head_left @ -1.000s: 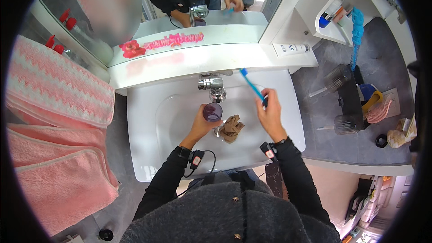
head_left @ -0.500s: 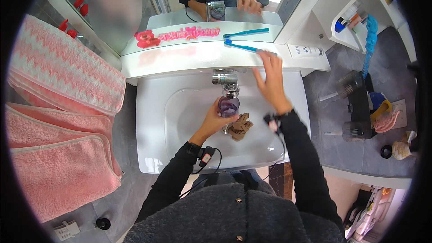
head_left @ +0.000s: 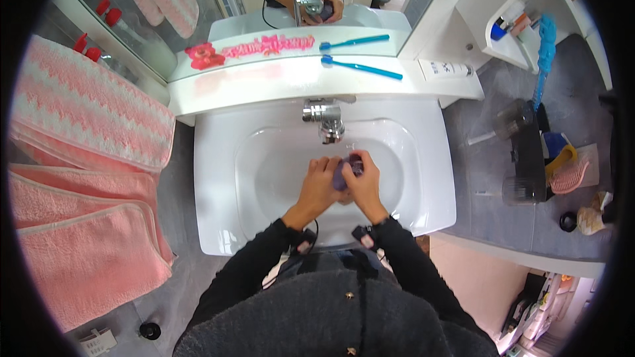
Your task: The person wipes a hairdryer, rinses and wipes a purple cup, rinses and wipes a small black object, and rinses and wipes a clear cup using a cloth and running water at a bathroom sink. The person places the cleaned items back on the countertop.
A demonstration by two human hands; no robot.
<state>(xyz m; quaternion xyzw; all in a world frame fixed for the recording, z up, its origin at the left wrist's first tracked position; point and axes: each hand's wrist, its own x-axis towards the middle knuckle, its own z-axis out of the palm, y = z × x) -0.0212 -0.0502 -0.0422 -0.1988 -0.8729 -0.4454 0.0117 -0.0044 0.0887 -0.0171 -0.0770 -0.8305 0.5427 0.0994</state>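
Over the basin, both hands are closed around a small translucent purple cup (head_left: 343, 178), tilted with its mouth toward the right. My left hand (head_left: 317, 191) presses against the cup's left side, its fingers partly curled. From the right, my right hand (head_left: 366, 188) grips it, with the thumb across the wall and fingers near the rim. A bit of brown cloth (head_left: 345, 199) shows just below the hands; most of it is hidden by them. The chrome faucet (head_left: 329, 122) stands beyond the cup, apart from it.
The white sink (head_left: 215, 178) lies beneath a shelf (head_left: 264, 86) bearing a blue toothbrush (head_left: 364, 67) and a white tube (head_left: 444, 69). Pink towels (head_left: 92, 251) hang at the left. A black holder (head_left: 527, 158) with clear cups and a pink comb (head_left: 569, 178) are at the right.
My right hand has come down from near the shelf onto the cup. The cup has moved from under the faucet toward me and tilted. The brown cloth is now mostly covered by my hands.
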